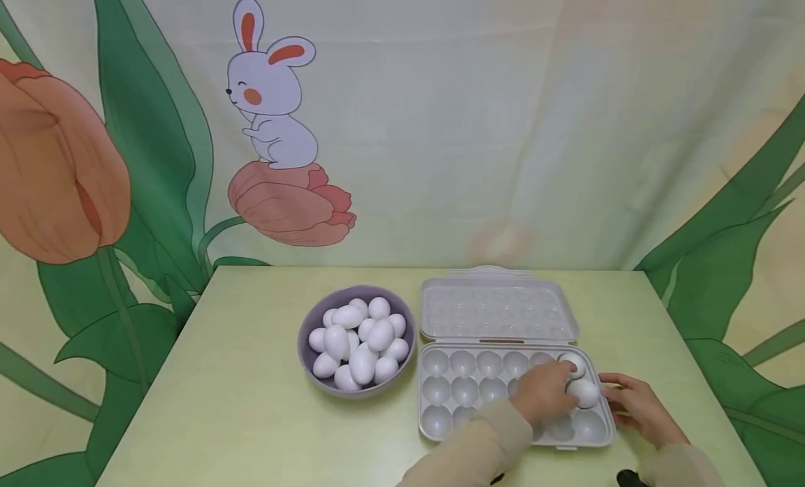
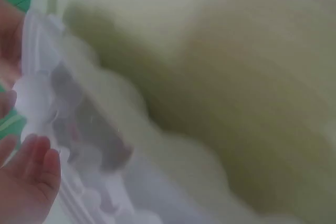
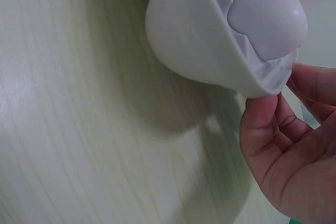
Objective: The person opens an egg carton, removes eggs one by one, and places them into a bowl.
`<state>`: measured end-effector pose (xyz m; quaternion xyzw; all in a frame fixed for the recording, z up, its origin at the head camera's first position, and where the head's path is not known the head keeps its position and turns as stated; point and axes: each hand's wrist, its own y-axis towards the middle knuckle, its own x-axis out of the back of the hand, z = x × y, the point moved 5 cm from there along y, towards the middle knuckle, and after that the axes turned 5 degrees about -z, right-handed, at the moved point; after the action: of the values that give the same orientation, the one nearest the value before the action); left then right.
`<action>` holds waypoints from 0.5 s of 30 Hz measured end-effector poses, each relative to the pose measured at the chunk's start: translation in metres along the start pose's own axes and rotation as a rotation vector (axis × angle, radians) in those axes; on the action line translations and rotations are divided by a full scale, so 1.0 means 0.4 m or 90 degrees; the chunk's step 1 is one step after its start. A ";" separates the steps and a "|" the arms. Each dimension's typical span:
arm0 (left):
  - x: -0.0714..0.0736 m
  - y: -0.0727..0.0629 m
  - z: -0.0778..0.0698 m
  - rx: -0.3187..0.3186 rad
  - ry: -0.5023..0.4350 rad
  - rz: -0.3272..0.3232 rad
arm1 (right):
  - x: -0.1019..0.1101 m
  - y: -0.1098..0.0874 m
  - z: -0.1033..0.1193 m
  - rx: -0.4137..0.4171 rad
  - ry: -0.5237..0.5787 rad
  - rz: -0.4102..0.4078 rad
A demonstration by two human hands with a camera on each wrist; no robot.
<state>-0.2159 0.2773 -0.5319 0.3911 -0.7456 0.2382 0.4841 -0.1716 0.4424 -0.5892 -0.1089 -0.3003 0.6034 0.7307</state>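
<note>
A grey-white egg tray (image 1: 517, 441) lies with its lid hinged back, and two white eggs (image 1: 583, 393) sit in cups near its right end. Over that end reaches my left hand (image 1: 546, 390), its loosely bent fingers beside the eggs. In the left wrist view the same hand (image 2: 29, 182) has relaxed fingers close to an egg (image 2: 34, 98); whether they touch it is unclear. My right hand (image 1: 641, 406) is at the tray's right edge. The right wrist view shows this hand (image 3: 294, 156) pinching the tray rim (image 3: 265, 87) beside an egg (image 3: 268, 22).
A purple-grey bowl (image 1: 304, 354) heaped with several white eggs (image 1: 362, 363) stands left of the tray. The clear lid (image 1: 499, 309) lies flat behind it. The pale table (image 1: 251, 417) ends at a printed cloth backdrop (image 1: 440, 158). A black object (image 1: 631, 478) shows by the right sleeve.
</note>
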 end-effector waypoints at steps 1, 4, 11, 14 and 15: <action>-0.008 -0.001 -0.006 0.001 0.011 -0.006 | 0.000 0.000 0.000 0.000 -0.001 0.000; -0.032 -0.008 -0.021 -0.001 0.030 -0.017 | 0.000 -0.001 0.002 0.004 -0.003 0.002; -0.061 -0.024 -0.038 0.021 0.060 -0.050 | -0.002 -0.007 0.002 0.013 0.006 0.007; -0.064 -0.026 -0.046 0.044 0.082 -0.065 | -0.002 -0.006 0.002 0.013 0.010 0.006; -0.065 -0.026 -0.048 0.055 0.089 -0.068 | -0.002 -0.005 0.002 0.013 0.010 0.005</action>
<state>-0.1912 0.2947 -0.5476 0.4330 -0.6771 0.2708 0.5298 -0.1705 0.4411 -0.5877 -0.1073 -0.2876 0.6086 0.7317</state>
